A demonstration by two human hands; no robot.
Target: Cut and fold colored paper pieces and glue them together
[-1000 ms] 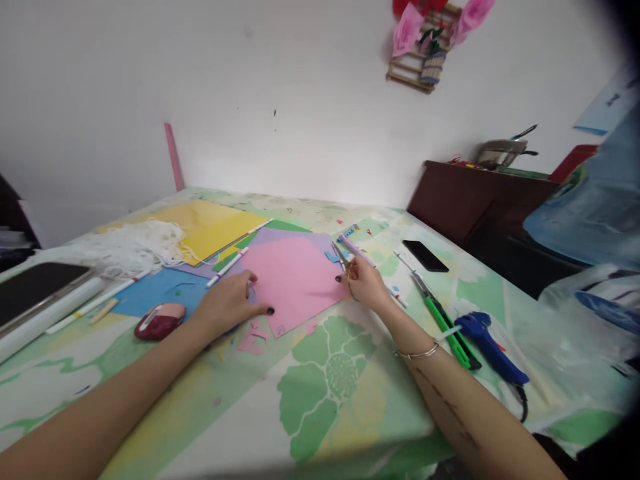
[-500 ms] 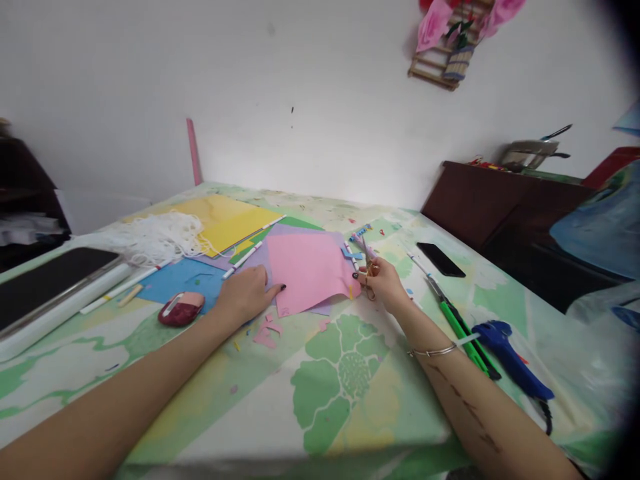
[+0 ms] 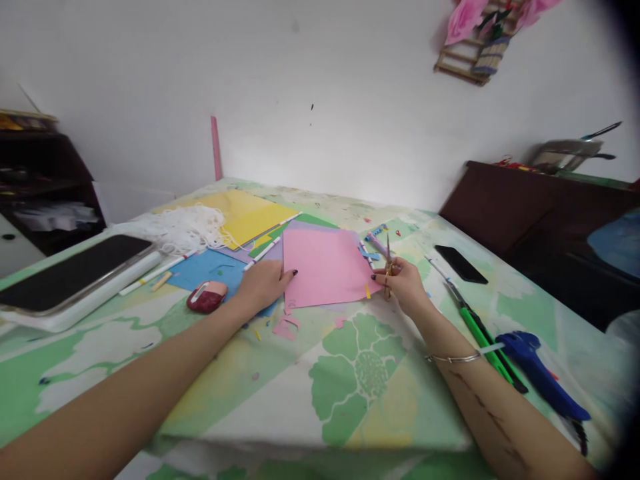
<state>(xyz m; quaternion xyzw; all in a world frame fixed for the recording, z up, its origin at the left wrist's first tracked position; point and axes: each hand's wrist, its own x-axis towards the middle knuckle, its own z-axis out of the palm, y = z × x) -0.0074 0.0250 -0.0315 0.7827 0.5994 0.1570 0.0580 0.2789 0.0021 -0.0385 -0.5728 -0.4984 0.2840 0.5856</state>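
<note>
At centre, the left grip [image 3: 263,283] pinches pink paper [image 3: 326,267], which the right grip [image 3: 407,287], clutching scissors [image 3: 389,252] too, could crease.

Dark nail polish [image 3: 295,272], a bangle [image 3: 456,359] and forearm markings [image 3: 481,403] on a person [image 3: 165,377].
The polish shows on the left hand [image 3: 263,283] and right hand [image 3: 407,287]; the slim, silver-coloured bangle circles the right forearm [image 3: 441,333], where dark, broken markings run lengthwise.
</note>
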